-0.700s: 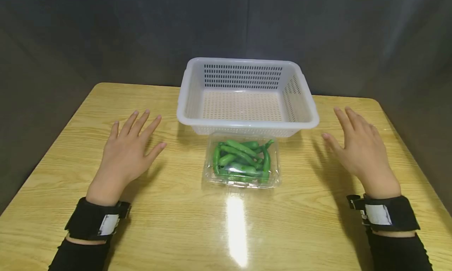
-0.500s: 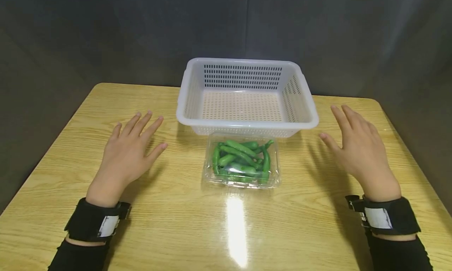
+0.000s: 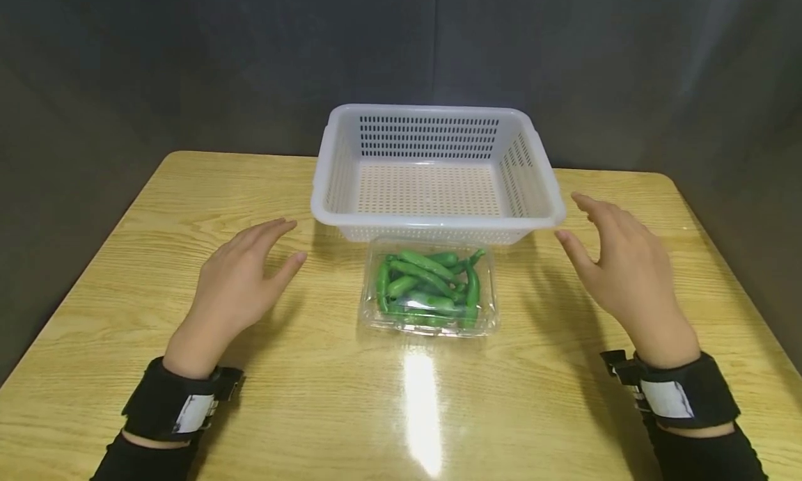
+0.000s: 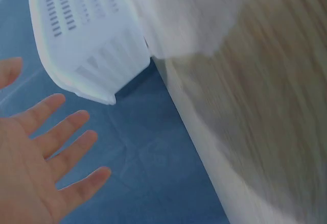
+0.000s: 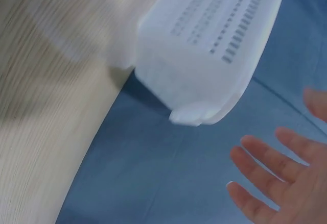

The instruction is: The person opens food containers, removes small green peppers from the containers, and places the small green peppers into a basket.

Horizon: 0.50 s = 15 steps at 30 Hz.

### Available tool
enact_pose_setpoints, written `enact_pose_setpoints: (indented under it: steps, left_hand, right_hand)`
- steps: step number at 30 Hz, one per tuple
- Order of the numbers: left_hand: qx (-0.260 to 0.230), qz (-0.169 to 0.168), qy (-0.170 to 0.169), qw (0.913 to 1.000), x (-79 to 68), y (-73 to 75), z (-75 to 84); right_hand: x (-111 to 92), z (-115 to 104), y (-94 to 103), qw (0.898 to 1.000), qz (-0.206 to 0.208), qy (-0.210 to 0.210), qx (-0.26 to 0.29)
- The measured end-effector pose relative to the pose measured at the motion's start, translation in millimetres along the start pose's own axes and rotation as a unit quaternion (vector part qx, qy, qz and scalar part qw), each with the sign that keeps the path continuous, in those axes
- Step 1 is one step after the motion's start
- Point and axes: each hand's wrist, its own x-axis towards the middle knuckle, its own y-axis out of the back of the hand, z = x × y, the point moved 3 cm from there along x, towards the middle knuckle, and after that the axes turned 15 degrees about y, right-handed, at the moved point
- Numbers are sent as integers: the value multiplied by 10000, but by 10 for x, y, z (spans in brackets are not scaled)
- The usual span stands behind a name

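Both left hand [image 3: 238,282] and right hand [image 3: 626,276] are hovering wide; shine [image 3: 416,301] is blurring green peppers [image 3: 429,262] in a clear plastic box [image 3: 432,330].

No readable text, brand, number or sign in any of the three views. Left wristband [image 3: 150,397]: white patch [image 3: 194,413], label-like, thin dark marks at the edge; no letters legible. Right wristband [image 3: 716,390]: similar pale patch [image 3: 667,399], dark marks along one side, perhaps print, perhaps creases; too small to tell. Clear box [image 3: 388,324]: glare on the plastic, no lettering made out. White basket [image 3: 438,222]: no wording legible on rim or walls; both wrist views of it soft and blurred.
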Motion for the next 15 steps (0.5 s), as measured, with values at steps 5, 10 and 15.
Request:
enact_pose_setpoints:
  steps: [5,10,15]
  left_hand:
    - [-271,-347,160,9989,-28,-80,88]
    - [-689,-678,397,9945,-59,-176,191]
    - [-1617,-1233,681,9767,-106,-247,248]
  right_hand:
    - [18,-105,2,9997,55,-13,243]
    - [13,-191,-29,9987,-99,-151,468]
    - [16,-264,-44,9954,-277,-298,862]
